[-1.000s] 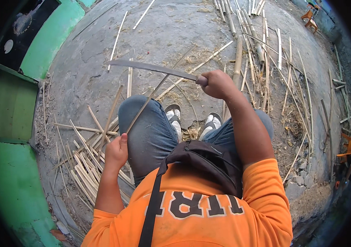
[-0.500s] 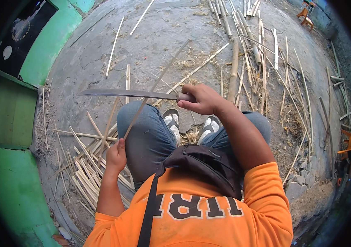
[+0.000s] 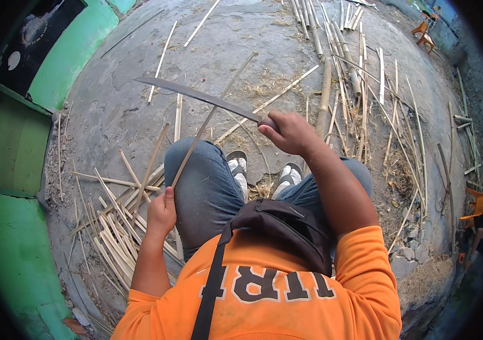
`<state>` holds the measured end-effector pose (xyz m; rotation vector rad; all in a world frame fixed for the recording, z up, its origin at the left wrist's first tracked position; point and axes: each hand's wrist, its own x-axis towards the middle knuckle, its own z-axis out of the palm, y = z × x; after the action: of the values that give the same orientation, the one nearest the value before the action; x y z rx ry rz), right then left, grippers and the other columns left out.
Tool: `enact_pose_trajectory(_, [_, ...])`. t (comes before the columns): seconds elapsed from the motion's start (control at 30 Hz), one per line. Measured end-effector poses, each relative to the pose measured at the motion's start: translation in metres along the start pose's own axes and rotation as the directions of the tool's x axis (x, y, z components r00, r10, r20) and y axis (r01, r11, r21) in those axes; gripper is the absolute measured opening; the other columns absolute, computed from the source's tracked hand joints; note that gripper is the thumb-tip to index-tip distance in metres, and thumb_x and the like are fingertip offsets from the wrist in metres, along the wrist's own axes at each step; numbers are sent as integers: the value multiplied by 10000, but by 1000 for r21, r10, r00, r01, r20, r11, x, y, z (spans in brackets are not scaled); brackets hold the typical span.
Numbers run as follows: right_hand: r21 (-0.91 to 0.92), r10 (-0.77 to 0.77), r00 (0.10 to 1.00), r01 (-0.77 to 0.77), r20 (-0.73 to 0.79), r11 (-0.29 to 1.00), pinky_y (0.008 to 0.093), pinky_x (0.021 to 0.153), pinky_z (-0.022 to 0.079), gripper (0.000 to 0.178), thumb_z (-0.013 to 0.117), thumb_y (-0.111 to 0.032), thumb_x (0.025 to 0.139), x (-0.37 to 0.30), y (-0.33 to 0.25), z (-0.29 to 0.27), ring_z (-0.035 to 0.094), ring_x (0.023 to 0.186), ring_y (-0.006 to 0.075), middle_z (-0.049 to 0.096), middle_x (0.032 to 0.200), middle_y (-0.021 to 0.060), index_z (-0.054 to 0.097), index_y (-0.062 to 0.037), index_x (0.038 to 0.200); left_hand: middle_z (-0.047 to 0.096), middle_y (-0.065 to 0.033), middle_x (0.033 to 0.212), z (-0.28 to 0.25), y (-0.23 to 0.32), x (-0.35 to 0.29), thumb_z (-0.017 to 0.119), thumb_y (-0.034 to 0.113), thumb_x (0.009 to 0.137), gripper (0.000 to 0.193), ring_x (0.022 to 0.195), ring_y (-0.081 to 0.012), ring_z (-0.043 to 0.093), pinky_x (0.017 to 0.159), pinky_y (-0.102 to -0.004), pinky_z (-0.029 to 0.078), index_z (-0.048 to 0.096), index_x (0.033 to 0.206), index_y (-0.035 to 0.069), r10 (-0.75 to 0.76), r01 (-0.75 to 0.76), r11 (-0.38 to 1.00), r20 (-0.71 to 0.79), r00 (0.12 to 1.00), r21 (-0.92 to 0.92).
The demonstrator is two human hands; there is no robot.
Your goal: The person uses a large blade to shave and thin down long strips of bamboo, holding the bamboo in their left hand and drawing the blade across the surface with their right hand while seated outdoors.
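My right hand point(image 3: 288, 132) is closed round the handle of a machete point(image 3: 196, 95), its long dark blade pointing to the far left. The blade crosses a thin bamboo strip point(image 3: 199, 135) partway along its length. Whether the edge rests on the strip or sits just above it, I cannot tell. The strip's near end is in my left hand point(image 3: 162, 212), closed beside my left knee with the thumb up. From there the strip slants away to the right, over my thigh. Beside my left forearm lies a heap of split bamboo strips point(image 3: 118, 238).
Bamboo poles point(image 3: 325, 90) and split pieces lie across the concrete floor, ahead and to the right. A green wall point(image 3: 12, 255) runs along the left. Orange chairs point(image 3: 475, 204) stand at the right rim, near part of another person. A black waist bag point(image 3: 278, 224) sits on my lap.
The machete's tip has swung up and away from me, so the blade now slants. My right hand has shifted slightly right and nearer; the left still holds the strip.
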<state>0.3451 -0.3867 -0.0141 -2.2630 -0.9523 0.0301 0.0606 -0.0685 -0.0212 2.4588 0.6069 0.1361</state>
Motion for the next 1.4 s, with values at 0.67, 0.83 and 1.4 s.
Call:
enact_pose_trajectory(0.67, [-104,15,997,-7,75,995,547,753,530,546,612,-643,974,7,0,-4,703,863,445,719,847,202,704,-105,987,675,-327,854,-4,1,1,346,579,1120,729,892,-568,642,751,-571,496,673,920,-41,-24,23,999,40,999,26])
enact_pose_trajectory(0.83, [-28,109,993,-111,-51,993,529,737,541,554,637,-629,970,13,33,-6,703,851,447,727,851,202,722,-82,955,668,-323,847,-8,11,3,336,591,1118,740,882,-564,637,744,-566,491,663,897,-35,-27,22,997,64,998,76])
enact_pose_trajectory(1.4, [166,269,960,-253,-83,953,499,761,552,553,647,-634,973,10,36,1,718,858,421,738,878,200,753,-96,1044,674,-304,853,-23,24,6,305,596,1126,766,884,-534,654,795,-515,509,669,956,-57,-58,47,997,179,982,66])
